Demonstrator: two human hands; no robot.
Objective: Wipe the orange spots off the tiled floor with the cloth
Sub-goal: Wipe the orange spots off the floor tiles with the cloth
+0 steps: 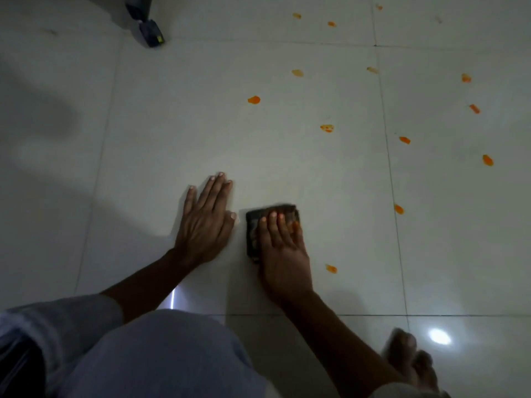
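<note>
The right hand (283,254) pressed flat, fingers fairly straight, on a folded dark cloth (270,225) against the tiled floor (172,124); the left hand (205,216) lay spread on the tile just beside it, bracing. Wiping was under way, judging by the many orange spots left. The nearest spot (331,268) lay just right of the right wrist, so the cloth would need sliding rightward next.
</note>
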